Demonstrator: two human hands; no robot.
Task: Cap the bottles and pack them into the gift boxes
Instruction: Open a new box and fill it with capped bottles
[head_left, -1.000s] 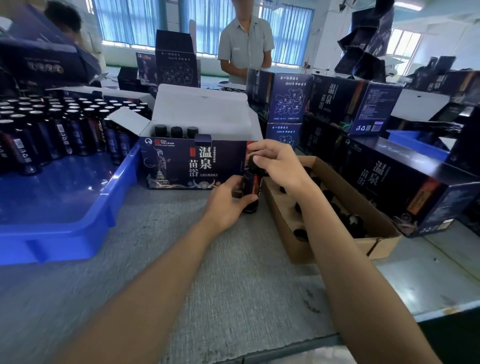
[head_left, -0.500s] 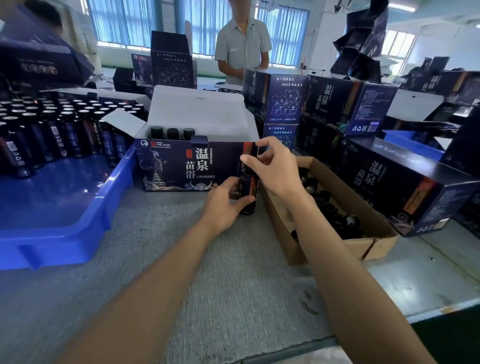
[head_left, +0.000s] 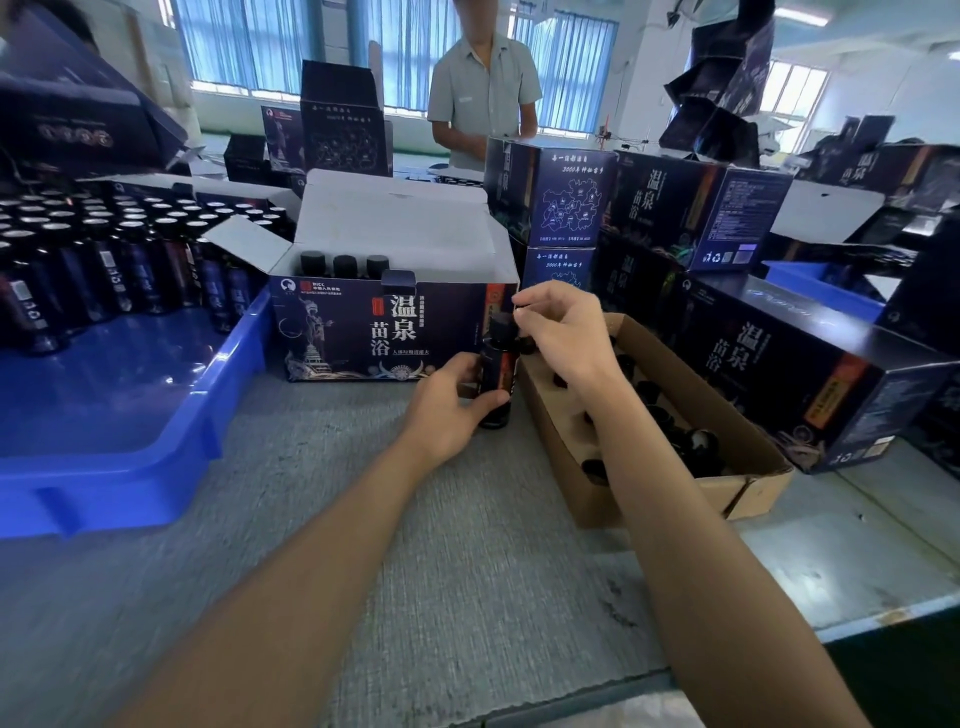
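On the grey counter (head_left: 363, 519), a dark labelled glass bottle (head_left: 496, 379) is gripped upright by the left hand (head_left: 449, 410). Its black cap (head_left: 503, 325) is pinched by the right hand (head_left: 563, 332). The cap is best seated square, then twisted while the bottle is held firm.

Dark bottle (head_left: 497, 382) upright on table, just beside open gift box (head_left: 382, 332). Three capped bottles (head_left: 344, 265) stand inside.

Open gift box (head_left: 384, 332) sits mid-counter (head_left: 415, 545) with three capped bottles (head_left: 344, 266) inside; tray (head_left: 130, 415) of bottles on its left; cardboard box (head_left: 675, 457) right; closed boxes (head_left: 779, 358) stacked behind.
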